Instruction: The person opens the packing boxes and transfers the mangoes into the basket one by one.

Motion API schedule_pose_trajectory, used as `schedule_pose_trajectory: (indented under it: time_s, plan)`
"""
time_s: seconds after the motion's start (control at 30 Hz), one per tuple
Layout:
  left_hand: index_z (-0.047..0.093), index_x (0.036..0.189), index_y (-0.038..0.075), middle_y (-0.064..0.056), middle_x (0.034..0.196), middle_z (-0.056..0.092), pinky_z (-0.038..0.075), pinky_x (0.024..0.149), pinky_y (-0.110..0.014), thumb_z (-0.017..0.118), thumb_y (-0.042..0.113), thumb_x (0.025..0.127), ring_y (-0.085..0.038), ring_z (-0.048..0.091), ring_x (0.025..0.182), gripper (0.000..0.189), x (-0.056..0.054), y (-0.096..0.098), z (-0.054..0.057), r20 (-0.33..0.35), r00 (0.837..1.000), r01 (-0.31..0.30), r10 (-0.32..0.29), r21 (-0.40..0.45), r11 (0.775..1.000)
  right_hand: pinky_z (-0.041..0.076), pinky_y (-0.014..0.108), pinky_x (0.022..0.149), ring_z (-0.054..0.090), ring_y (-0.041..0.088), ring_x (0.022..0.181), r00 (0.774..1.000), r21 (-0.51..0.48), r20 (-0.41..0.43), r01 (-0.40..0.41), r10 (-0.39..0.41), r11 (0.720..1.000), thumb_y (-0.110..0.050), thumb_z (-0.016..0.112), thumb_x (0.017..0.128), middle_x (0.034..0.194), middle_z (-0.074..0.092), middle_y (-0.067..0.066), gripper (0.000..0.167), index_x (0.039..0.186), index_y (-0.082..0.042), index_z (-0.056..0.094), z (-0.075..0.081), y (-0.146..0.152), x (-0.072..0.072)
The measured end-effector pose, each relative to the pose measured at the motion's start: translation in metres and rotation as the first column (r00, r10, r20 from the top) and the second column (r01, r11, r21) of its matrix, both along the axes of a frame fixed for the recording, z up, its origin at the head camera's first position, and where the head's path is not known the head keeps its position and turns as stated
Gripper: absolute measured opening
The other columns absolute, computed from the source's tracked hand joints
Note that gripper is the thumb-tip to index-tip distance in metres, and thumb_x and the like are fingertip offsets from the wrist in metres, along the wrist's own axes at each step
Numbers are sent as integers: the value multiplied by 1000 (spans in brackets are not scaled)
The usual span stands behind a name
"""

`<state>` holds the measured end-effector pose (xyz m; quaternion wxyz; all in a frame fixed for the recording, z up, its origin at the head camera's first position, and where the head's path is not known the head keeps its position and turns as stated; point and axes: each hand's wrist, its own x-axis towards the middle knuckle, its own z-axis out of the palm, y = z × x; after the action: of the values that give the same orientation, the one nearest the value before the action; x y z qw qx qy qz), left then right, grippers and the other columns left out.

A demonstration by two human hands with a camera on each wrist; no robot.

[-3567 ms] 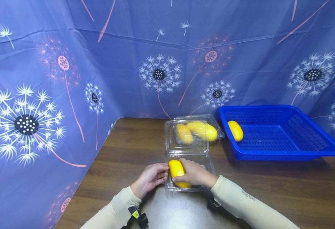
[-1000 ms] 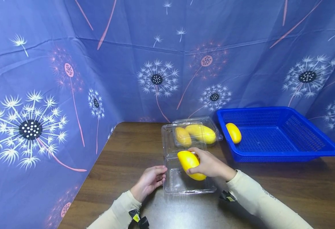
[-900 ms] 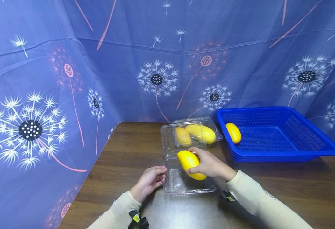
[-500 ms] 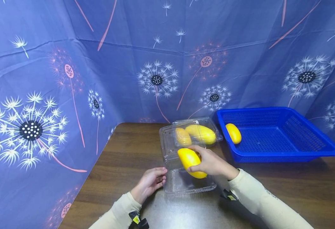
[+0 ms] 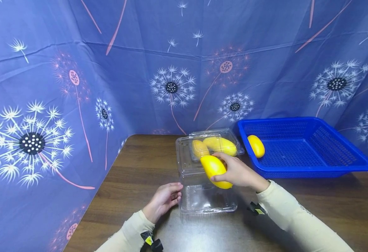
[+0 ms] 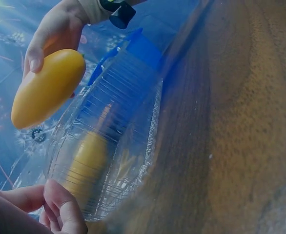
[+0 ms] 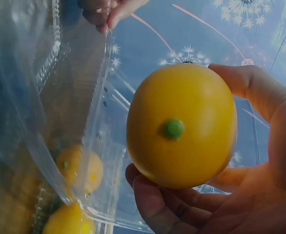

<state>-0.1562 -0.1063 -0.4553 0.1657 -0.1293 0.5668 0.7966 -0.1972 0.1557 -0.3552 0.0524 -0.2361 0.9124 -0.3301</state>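
My right hand (image 5: 239, 170) grips a yellow mango (image 5: 216, 172) in the air above a clear plastic clamshell container (image 5: 207, 204). Seen from the right wrist, the mango (image 7: 182, 126) has a green stem end and sits between thumb and curled fingers. The container lies with its lid (image 5: 184, 157) folded back, and its base holds nothing. At its left rim my left hand (image 5: 164, 200) pinches the edge; the left wrist view shows the thumb and a finger (image 6: 60, 202) on that rim.
Behind the lid, a second clear container (image 5: 240, 148) holds several mangoes (image 5: 223, 145). A blue basket (image 5: 313, 170) stands at the right with one mango (image 5: 256, 146) against its left wall. Patterned blue cloth (image 5: 133, 87) hangs behind and left of the wooden table (image 5: 136, 182).
My right hand has lifted the mango out of the container base, then moved it slightly up and to the right. The left hand stays at the container's left rim.
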Motion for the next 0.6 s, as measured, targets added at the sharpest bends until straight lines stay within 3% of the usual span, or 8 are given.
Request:
schedule_pose_trajectory:
  time_s: [0.17,0.6]
  plan:
    - [56,102,5,6,74,58,49,62,-14,61,4,90,-3,54,65,12,-2,0,0,4,1000,-2,2,-3,1000,50,33,73,59,22,89,1000,37,-23,14,-13,999,-38,79,73,115,65,16,82,140,-4,45,7,6,-4]
    - [55,103,3,6,72,57,49,62,-14,60,3,91,-3,53,64,13,-2,-1,0,5,1000,2,-2,-1,1000,56,37,74,63,31,98,999,54,18,50,-51,997,-37,78,77,124,60,27,85,143,0,38,24,26,-13]
